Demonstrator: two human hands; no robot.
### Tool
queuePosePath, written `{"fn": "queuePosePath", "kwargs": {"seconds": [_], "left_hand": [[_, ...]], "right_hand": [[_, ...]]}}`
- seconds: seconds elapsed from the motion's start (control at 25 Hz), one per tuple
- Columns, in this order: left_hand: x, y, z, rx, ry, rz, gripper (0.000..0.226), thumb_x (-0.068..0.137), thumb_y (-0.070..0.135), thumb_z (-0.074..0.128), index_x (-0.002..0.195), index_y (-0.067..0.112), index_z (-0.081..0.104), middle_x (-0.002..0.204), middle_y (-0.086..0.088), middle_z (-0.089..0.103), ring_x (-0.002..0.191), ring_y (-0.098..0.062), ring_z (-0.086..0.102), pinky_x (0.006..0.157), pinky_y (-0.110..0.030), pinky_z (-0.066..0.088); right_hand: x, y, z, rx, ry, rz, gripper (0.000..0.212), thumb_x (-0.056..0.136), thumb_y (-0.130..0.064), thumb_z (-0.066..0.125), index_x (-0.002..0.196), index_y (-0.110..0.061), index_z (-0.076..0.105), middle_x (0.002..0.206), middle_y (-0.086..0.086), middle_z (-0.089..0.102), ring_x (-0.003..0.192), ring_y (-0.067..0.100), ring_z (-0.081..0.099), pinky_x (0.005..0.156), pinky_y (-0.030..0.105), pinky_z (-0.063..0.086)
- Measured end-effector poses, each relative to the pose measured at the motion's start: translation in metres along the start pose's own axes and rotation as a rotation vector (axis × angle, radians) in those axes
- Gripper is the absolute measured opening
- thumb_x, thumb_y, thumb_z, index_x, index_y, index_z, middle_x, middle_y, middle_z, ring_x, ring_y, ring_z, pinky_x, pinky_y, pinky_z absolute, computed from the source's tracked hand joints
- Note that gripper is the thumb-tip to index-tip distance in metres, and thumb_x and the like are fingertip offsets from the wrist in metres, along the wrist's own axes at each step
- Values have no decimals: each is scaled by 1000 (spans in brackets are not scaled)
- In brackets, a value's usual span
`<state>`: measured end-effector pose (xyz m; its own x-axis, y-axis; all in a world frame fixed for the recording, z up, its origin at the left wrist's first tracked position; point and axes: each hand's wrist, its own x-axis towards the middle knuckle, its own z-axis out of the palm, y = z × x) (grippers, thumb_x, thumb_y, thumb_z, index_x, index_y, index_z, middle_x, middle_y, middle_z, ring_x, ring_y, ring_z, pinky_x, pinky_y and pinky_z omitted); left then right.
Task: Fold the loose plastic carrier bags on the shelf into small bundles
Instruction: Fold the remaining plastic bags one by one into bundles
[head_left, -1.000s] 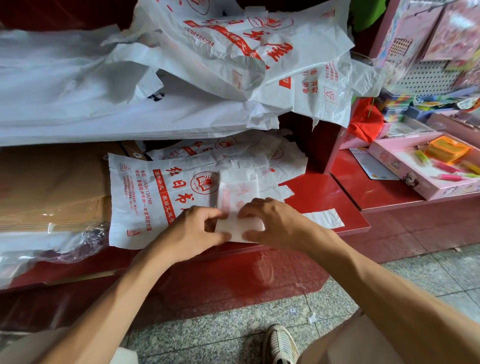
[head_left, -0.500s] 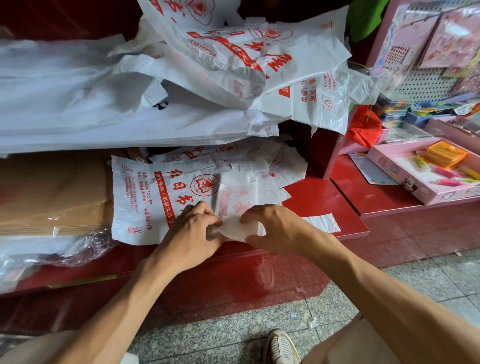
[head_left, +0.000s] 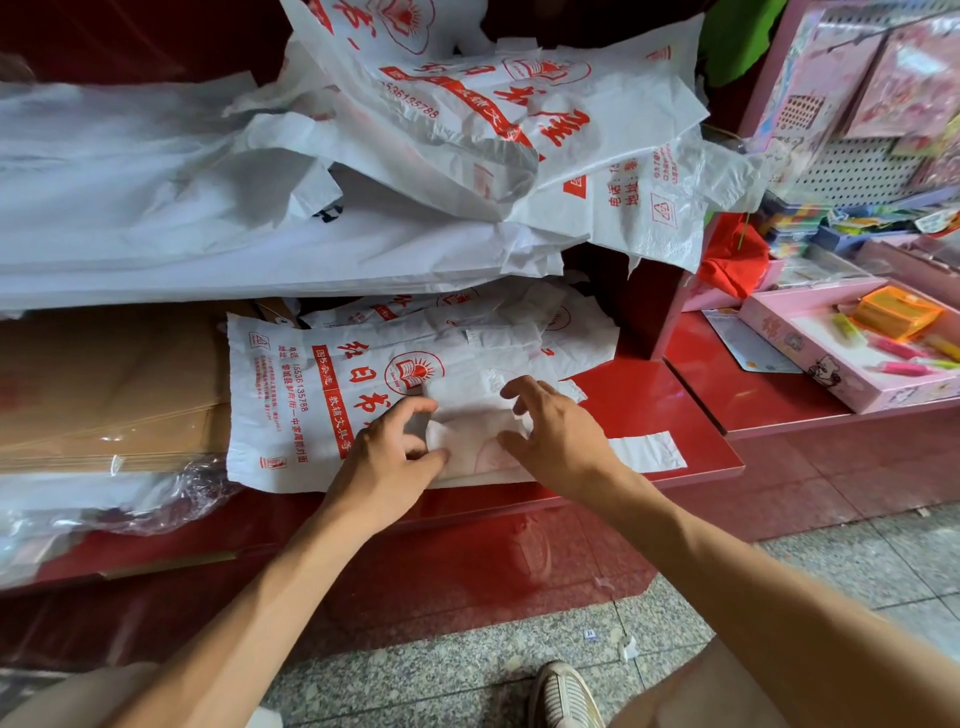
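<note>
At the centre of the frame, on the red shelf (head_left: 649, 400), a partly folded white bag (head_left: 470, 431) lies on top of a flat white carrier bag (head_left: 306, 405) printed in red. The left hand (head_left: 387, 457) has its grip closed on the folded bag's left edge, thumb and curled fingers pinching the plastic. The right hand (head_left: 558, 431) hovers at the bag's right edge with its fingers bent and spread like a claw; whether the fingertips press the plastic or hold it cannot be told. Across the upper half of the frame a heap of loose bags (head_left: 467, 135) spills over a higher level. At the left sits flattened cardboard (head_left: 104, 384). At the right edge a pink tray (head_left: 810, 353) holds bright stationery. Near the bottom centre, a shoe (head_left: 563, 696) stands on the speckled floor.
</note>
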<state>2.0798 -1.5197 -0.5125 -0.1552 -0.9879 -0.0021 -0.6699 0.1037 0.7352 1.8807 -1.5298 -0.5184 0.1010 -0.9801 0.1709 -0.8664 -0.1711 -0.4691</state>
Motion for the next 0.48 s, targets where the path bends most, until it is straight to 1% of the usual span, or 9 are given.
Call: {"fn": "queuePosePath", "kwargs": {"seconds": [0.08,0.16,0.24,0.28,0.32,0.36,0.4,0.44,0.48], "left_hand": [[1,1,0,-28,33,-18,31,93,25,64,120,34,54,67,9,71,61,3,60,56,-12,37],[4,0,1,-124,56,-82,18,92,20,65,106,31,65,71,7,72,58,-1,62,58,-18,43],[7,1,-4,-273,75,-170,12,89,17,67,96,25,74,78,2,73,62,-8,61,66,-22,48],[7,1,-8,-324,65,-189,9,87,22,70,94,23,76,84,3,73,67,-8,61,69,-24,48],[7,3,-11,-331,35,-178,13,84,32,74,94,25,76,90,6,71,75,-7,60,71,-23,46],[8,2,-14,-257,2,-131,25,76,45,77,94,28,75,96,10,68,83,-5,59,74,-24,45],[7,0,-17,-154,-28,-75,36,68,56,77,93,30,74,99,13,63,89,-5,58,78,-27,45],[7,-2,-18,-80,-47,-37,42,61,61,74,91,31,74,99,15,62,92,-6,59,82,-31,48],[7,-3,-18,-65,-67,-38,44,60,64,71,89,31,74,96,16,65,91,-8,62,85,-34,51]], "right_hand": [[-2,-1,1,-166,25,-169,42,90,-41,60,128,-23,52,127,-3,51,105,18,51,75,32,41],[-4,-3,-1,-197,-93,-287,49,88,-50,58,130,-25,53,132,-5,51,114,19,47,88,35,41],[-5,-4,-2,-220,-205,-324,50,87,-40,58,133,-24,49,126,-5,58,112,19,48,91,36,41],[-5,-3,-2,-221,-204,-326,47,86,-31,57,132,-22,50,120,-4,62,108,20,51,89,37,42],[-3,-2,-3,-189,-172,-320,44,85,-23,56,129,-20,52,112,-3,66,103,21,54,85,38,45],[-1,-2,-6,-114,-131,-299,39,85,-18,56,124,-18,56,104,-1,68,94,21,57,80,36,47],[2,-2,-9,-15,-92,-257,32,87,-15,55,119,-16,60,94,1,69,83,19,59,72,33,47],[5,-2,-12,78,-66,-203,26,89,-14,56,114,-15,62,83,-1,66,70,15,57,64,28,43],[8,-2,-14,138,-56,-144,22,90,-14,57,110,-15,63,75,-4,61,62,10,54,58,22,39]]}}
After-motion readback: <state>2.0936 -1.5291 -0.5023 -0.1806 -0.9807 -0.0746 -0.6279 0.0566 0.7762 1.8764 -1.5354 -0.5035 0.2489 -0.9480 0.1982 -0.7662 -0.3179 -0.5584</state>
